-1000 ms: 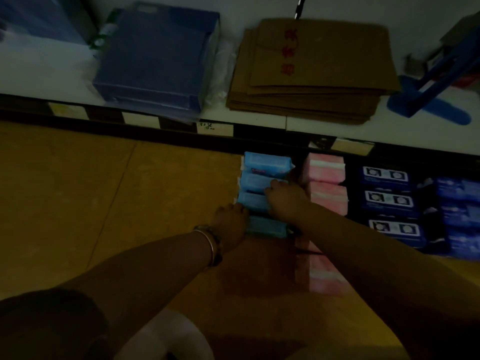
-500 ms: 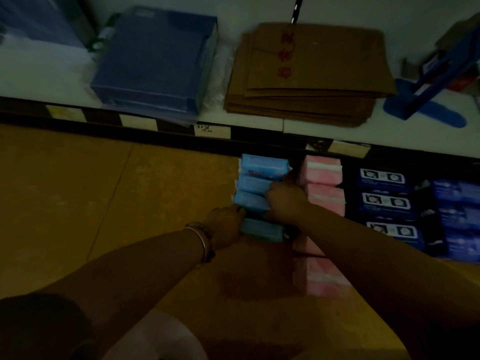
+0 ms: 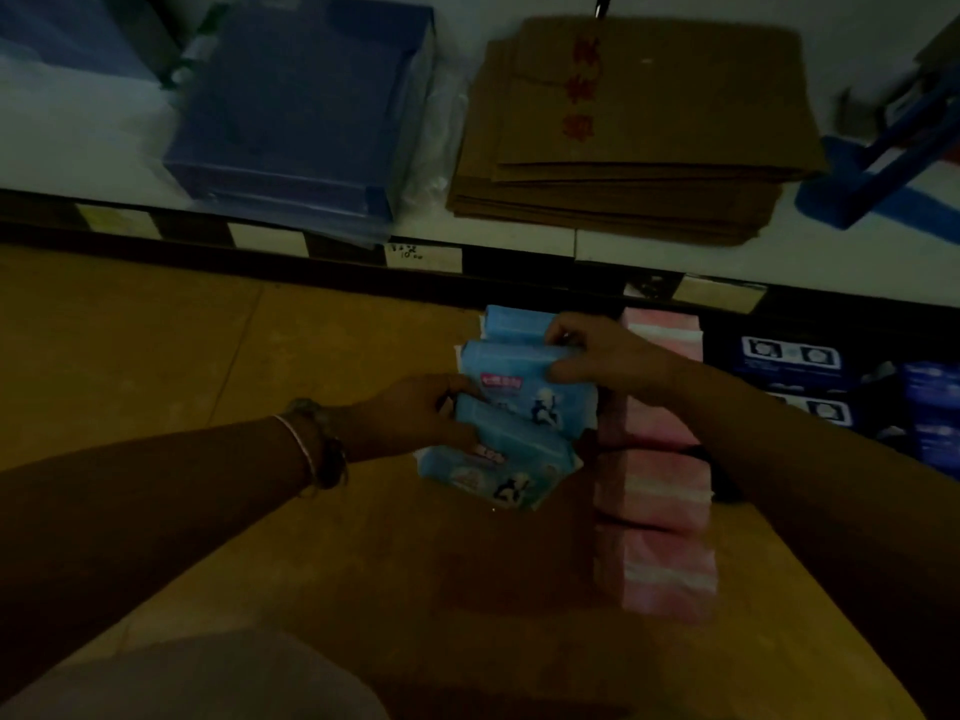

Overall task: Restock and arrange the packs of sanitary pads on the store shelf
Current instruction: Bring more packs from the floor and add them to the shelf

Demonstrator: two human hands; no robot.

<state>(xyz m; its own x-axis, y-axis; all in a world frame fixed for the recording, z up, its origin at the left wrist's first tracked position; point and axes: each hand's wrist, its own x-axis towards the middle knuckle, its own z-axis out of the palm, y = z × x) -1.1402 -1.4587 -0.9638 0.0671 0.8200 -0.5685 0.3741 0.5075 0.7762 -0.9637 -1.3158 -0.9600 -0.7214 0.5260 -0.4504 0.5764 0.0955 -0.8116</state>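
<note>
- Dim light; a row of blue packs (image 3: 519, 392) is sitting on the yellow shelf (image 3: 156, 366), just beside the pink packs (image 3: 660, 480) on its right.
- Left hand (image 3: 415, 415) is gripping the row's left side, fingers curled against the front packs.
- Right hand (image 3: 608, 356) is pinching one pack's top edge, thumb and fingers clamped on it.
- Front blue packs are leaning back, printed faces showing.
- Cardboard (image 3: 639, 132) and a blue box (image 3: 301, 111) are lying on the upper shelf (image 3: 78, 137).
</note>
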